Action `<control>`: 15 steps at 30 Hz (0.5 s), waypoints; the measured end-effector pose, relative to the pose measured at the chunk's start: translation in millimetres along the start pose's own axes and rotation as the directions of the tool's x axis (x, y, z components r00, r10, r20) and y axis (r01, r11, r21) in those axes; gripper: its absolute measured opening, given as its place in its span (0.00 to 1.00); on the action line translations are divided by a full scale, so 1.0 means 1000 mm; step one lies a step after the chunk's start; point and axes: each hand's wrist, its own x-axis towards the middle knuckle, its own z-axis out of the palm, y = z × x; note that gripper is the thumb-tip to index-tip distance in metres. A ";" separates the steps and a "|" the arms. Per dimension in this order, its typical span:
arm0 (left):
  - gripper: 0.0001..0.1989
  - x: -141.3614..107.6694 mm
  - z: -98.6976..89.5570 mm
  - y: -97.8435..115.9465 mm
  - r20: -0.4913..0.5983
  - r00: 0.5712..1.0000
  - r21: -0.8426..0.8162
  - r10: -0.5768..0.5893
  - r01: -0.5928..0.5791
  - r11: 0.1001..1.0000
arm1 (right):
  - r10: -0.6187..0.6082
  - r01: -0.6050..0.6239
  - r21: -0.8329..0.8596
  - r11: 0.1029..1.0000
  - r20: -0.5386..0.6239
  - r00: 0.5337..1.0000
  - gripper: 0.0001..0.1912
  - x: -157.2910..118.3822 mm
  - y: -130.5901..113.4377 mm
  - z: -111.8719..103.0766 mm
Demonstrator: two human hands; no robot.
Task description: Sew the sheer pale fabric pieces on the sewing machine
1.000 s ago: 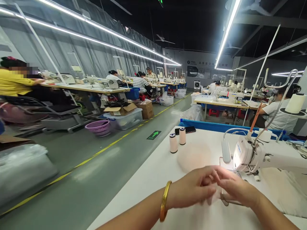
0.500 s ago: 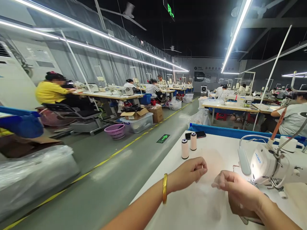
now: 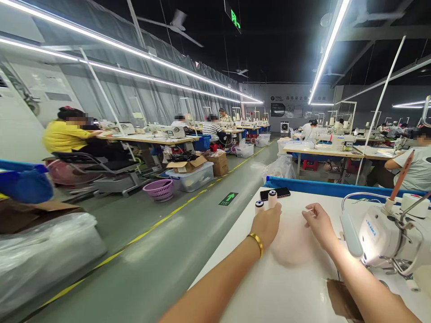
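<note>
Both hands have reached further forward in the last half second: the left hand (image 3: pixel 268 222) now covers the lower part of two thread spools (image 3: pixel 272 197), which suggests an adjustment away from the sewing machine (image 3: pixel 373 233), right of the fingers. The sheer pale cloth (image 3: pixel 292 246) lies between and nearer than the fingers. The left fingers are mostly hidden; the right hand's (image 3: pixel 320 226) curl loosely, and I cannot tell whether either pinches anything. Beyond the left fingers, a phone (image 3: pixel 282 193) rests on the white tabletop (image 3: pixel 286 298); farther off, people sit at sewing stations along an aisle (image 3: pixel 161 244).
</note>
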 end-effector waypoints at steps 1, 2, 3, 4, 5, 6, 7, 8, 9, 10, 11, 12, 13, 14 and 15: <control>0.09 -0.001 0.002 0.002 -0.032 0.999 0.021 0.034 -0.033 0.999 | -0.010 0.010 -0.034 0.999 -0.005 1.000 0.16 0.003 0.002 0.002; 0.11 -0.002 0.004 0.004 -0.064 0.995 0.041 0.071 -0.069 0.997 | -0.019 0.018 -0.067 0.998 -0.003 1.000 0.15 0.007 0.005 0.004; 0.13 -0.004 0.004 0.006 -0.085 0.990 0.062 0.114 -0.109 0.992 | -0.025 0.025 -0.098 0.995 0.002 1.000 0.14 0.010 0.007 0.006; 0.15 -0.004 0.005 0.008 -0.095 0.982 0.079 0.162 -0.155 0.985 | -0.028 0.030 -0.129 0.991 0.010 1.000 0.13 0.014 0.009 0.007; 0.17 -0.004 0.005 0.010 -0.089 0.972 0.091 0.218 -0.210 0.974 | -0.028 0.031 -0.159 0.987 0.019 0.999 0.13 0.017 0.011 0.009; 0.18 -0.004 0.005 0.011 -0.069 0.958 0.093 0.278 -0.271 0.958 | -0.025 0.029 -0.189 0.982 0.024 0.999 0.14 0.020 0.012 0.010; 0.17 -0.004 0.006 0.012 -0.039 0.940 0.087 0.338 -0.334 0.939 | -0.020 0.025 -0.219 0.975 0.023 1.000 0.14 0.022 0.011 0.011; 0.16 -0.004 0.007 0.012 -0.007 0.920 0.072 0.393 -0.391 0.917 | -0.016 0.019 -0.250 0.968 0.016 1.000 0.15 0.022 0.010 0.011; 0.18 -0.004 0.009 0.011 0.025 0.897 0.052 0.440 -0.441 0.896 | -0.015 0.015 -0.284 0.959 0.000 1.000 0.17 0.020 0.008 0.009; 0.22 -0.005 0.012 0.010 0.043 0.884 0.037 0.466 -0.467 0.883 | -0.021 0.012 -0.322 0.947 -0.022 1.000 0.17 0.016 0.005 0.006; 0.27 -0.005 0.017 0.007 0.055 0.875 0.022 0.481 -0.483 0.875 | -0.034 0.017 -0.364 0.931 -0.042 0.999 0.18 0.009 0.002 0.002; 0.32 -0.005 0.024 0.002 0.069 0.875 0.014 0.480 -0.481 0.876 | -0.058 0.028 -0.409 0.912 -0.059 0.997 0.18 0.001 -0.001 -0.004; 0.35 -0.003 0.032 -0.003 0.095 0.898 0.036 0.430 -0.435 0.900 | -0.086 0.047 -0.454 0.890 -0.066 0.994 0.18 -0.009 -0.003 -0.011; 0.37 0.000 0.041 -0.009 0.110 0.915 0.045 0.388 -0.394 0.918 | -0.118 0.075 -0.497 0.865 -0.057 0.991 0.18 -0.021 -0.003 -0.018; 0.38 0.004 0.050 -0.014 0.123 0.920 0.041 0.373 -0.381 0.924 | -0.151 0.110 -0.534 0.838 -0.034 0.988 0.20 -0.035 -0.002 -0.027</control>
